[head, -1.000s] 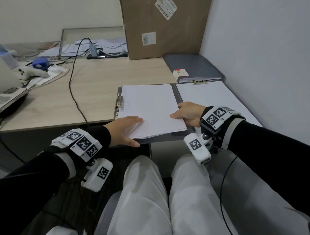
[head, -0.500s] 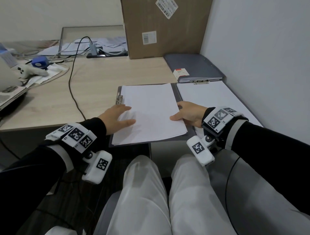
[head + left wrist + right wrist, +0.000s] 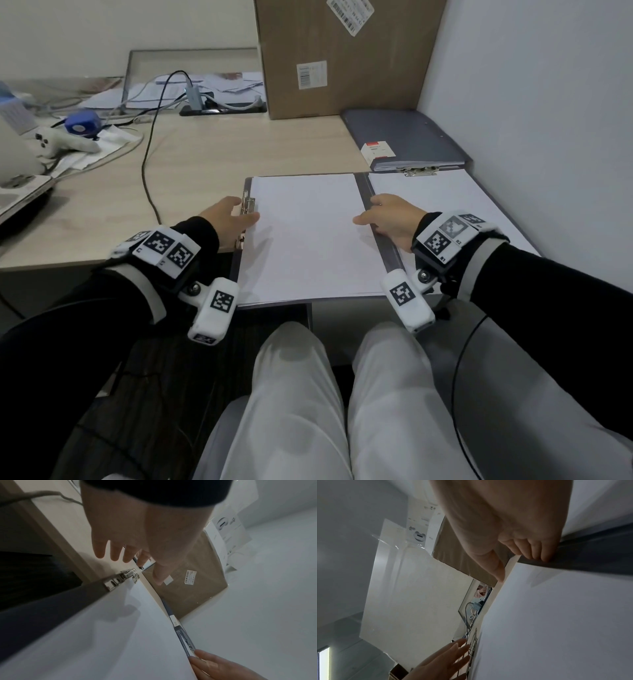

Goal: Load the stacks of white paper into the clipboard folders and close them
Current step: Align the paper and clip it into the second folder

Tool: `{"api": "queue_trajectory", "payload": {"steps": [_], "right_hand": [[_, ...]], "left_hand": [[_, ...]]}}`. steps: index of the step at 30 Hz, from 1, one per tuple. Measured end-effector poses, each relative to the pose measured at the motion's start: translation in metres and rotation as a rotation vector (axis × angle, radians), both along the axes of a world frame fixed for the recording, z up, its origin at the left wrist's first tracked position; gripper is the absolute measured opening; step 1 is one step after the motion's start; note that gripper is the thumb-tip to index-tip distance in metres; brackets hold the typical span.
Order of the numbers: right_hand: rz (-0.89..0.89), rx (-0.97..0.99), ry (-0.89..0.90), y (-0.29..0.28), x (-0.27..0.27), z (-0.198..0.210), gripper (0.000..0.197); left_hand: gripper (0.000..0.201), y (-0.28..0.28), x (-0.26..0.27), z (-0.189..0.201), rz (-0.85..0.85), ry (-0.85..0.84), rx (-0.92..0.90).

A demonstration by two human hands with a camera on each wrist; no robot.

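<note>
An open grey clipboard folder (image 3: 387, 246) lies at the desk's front edge, partly overhanging it. A stack of white paper (image 3: 308, 236) lies square on its left panel, its left edge at the metal clip (image 3: 248, 205). My left hand (image 3: 236, 214) hovers at the clip with straight fingers (image 3: 120, 555) and holds nothing; the clip (image 3: 123, 578) sits just under them. My right hand (image 3: 368, 212) pinches the stack's right edge: thumb on top, curled fingertips (image 3: 530, 557) on the grey spine (image 3: 590, 555).
A second white paper stack (image 3: 445, 205) lies right of the spine, by the wall. Behind it are a closed grey folder (image 3: 404, 137) and a tall cardboard box (image 3: 342, 58). A black cable (image 3: 147, 164), a white controller (image 3: 58, 144) and a laptop (image 3: 20, 192) are to the left.
The paper stack swung from a skewed lie to sit square against the clip. My left hand moved from the stack's near left corner up to the clip; the right hand stayed at the right edge.
</note>
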State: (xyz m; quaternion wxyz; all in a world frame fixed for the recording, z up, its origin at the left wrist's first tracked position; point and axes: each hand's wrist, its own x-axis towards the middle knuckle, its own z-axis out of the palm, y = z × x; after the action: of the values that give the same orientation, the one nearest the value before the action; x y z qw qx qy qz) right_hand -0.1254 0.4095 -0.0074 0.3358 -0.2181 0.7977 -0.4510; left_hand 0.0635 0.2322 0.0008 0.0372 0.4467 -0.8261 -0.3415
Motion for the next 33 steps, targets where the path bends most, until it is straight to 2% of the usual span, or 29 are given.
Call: {"api": "queue_trajectory", "payload": {"steps": [5, 9, 12, 14, 15, 17, 18, 21, 25, 30, 32, 33], "right_hand": [[0.016, 0.022, 0.004, -0.005, -0.002, -0.004, 0.055], [0.055, 0.029, 0.005, -0.004, -0.009, -0.005, 0.046], [0.074, 0.068, 0.046, -0.005, -0.012, -0.007, 0.073], [0.111, 0.069, 0.104, -0.007, -0.012, -0.005, 0.074], [0.143, 0.074, 0.146, -0.008, -0.011, -0.003, 0.072], [0.237, 0.162, 0.268, -0.015, -0.007, 0.002, 0.077], [0.298, 0.237, 0.337, -0.019, -0.006, 0.003, 0.082], [0.486, 0.474, 0.477, -0.034, 0.0, 0.007, 0.094], [0.623, 0.658, 0.509, -0.041, 0.002, 0.003, 0.09], [0.638, 0.674, 0.468, -0.038, 0.003, -0.007, 0.084], [0.639, 0.692, 0.494, -0.04, 0.005, -0.009, 0.085], [0.639, 0.701, 0.509, -0.04, 0.005, -0.01, 0.086]], "left_hand": [[0.044, -0.005, -0.006, -0.003, -0.045, 0.038, 0.076], [0.041, -0.005, -0.008, -0.005, -0.062, 0.065, 0.083], [0.043, -0.008, -0.01, -0.004, -0.041, 0.077, 0.09], [0.045, -0.012, -0.011, -0.004, -0.015, 0.083, 0.081], [0.042, -0.013, -0.011, -0.004, -0.006, 0.089, 0.075], [0.019, -0.018, -0.014, -0.006, 0.026, 0.138, 0.092], [0.019, -0.02, -0.015, -0.008, 0.053, 0.186, 0.113], [0.043, -0.026, -0.014, -0.007, 0.158, 0.303, 0.16], [0.049, -0.036, -0.009, -0.008, 0.196, 0.368, 0.138], [0.051, -0.037, -0.011, -0.011, 0.15, 0.322, 0.179], [0.045, -0.038, -0.016, -0.014, 0.14, 0.329, 0.211], [0.035, -0.037, -0.019, -0.014, 0.133, 0.338, 0.215]]}}
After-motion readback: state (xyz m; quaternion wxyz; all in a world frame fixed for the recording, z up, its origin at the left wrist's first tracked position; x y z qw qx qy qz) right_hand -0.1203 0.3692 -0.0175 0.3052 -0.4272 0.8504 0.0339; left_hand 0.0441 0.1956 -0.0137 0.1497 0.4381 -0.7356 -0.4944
